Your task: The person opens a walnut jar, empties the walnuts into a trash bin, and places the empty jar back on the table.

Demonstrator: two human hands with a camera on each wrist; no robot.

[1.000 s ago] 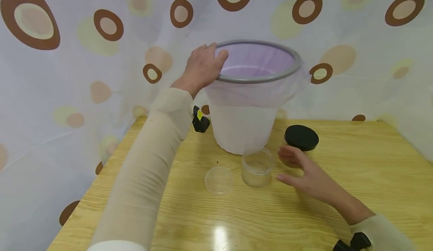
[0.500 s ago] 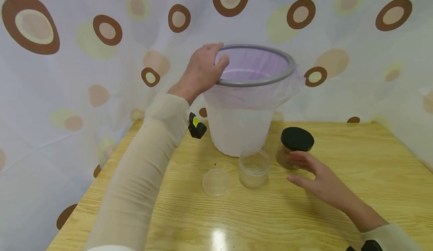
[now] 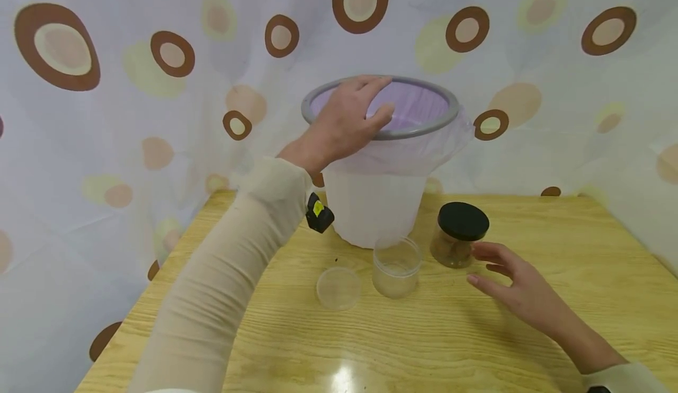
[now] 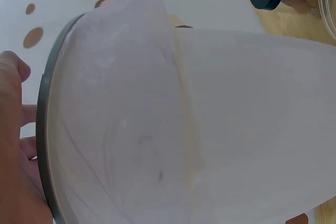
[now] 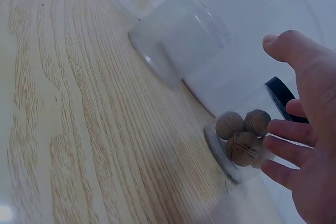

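A white bin (image 3: 373,205) lined with a translucent purple bag stands at the back of the table. My left hand (image 3: 344,119) lies over the near-left part of the bin's grey rim (image 3: 447,116), fingers extended above its mouth; in the left wrist view its fingers show just past the rim. Close to my right hand (image 3: 524,293) is a clear jar with a black lid (image 3: 463,221). Several walnuts (image 5: 244,139) sit inside it. The right fingers are spread and relaxed, holding nothing; whether a fingertip touches the jar, I cannot tell.
A clear jar without a lid (image 3: 397,269) stands in front of the bin. Left of it lies a flat clear lid (image 3: 339,288). A tiny dark speck (image 3: 336,259) is on the wooden table (image 3: 424,346). A patterned cloth (image 3: 159,116) hangs behind.
My left hand has moved right and inward over the bin's mouth from the left side of the rim. The right hand has drawn back right and down from the black-lidded jar.
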